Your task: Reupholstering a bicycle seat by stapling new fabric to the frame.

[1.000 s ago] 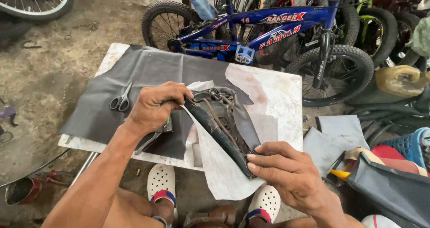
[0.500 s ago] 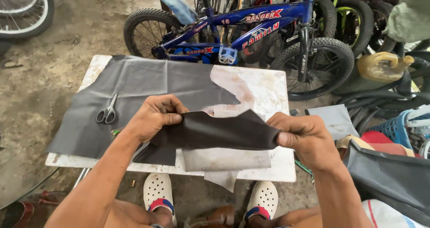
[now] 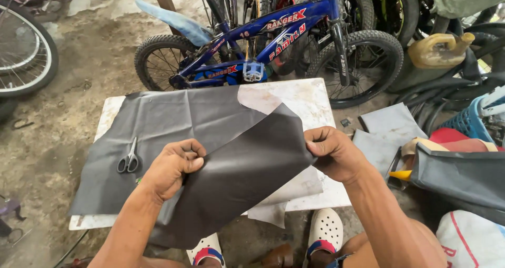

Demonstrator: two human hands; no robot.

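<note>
We hold a loose piece of black leather-like sheet [image 3: 247, 168] stretched between our two hands above the front edge of a worn white tabletop [image 3: 300, 97]. Our left hand [image 3: 173, 168] is closed in a pinch on the piece's left edge, and our right hand [image 3: 334, 152] is clamped on its right corner, so the sheet hangs taut across the top and sags toward our lap. Beneath it a larger sheet of the same dark material [image 3: 158, 126] lies spread over the left of the table, with a pair of grey-handled scissors [image 3: 129, 160] resting on it just beside our left hand. A pale paper-like layer [image 3: 292, 186] shows under the held piece. A blue children's bicycle [image 3: 263, 47] stands behind the table. As we judge it, the grip is narrow at both edges, so the slick sheet could slip from one pinch and drop to the dirty floor, or its hanging end could sweep the scissors off.
</note>
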